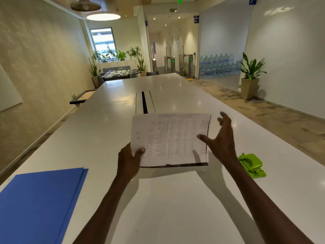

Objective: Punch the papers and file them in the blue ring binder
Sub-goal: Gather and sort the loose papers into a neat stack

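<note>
- Currently left hand [129, 160] pinches the papers [170, 140] by their near-left corner, raised off the worktop [175, 199].
- Right hand [222, 138] open, fingers spread, thumb on the sheets.
- Green punch [251, 165] just right of that grip; blue ring binder [38, 201] well left.
- Best square the edges before punching.

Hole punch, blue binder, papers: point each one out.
hole punch [250, 164], head view, green top lever.
blue binder [38, 201], head view, front cover.
papers [172, 138], head view, middle of printed sheet.
</note>
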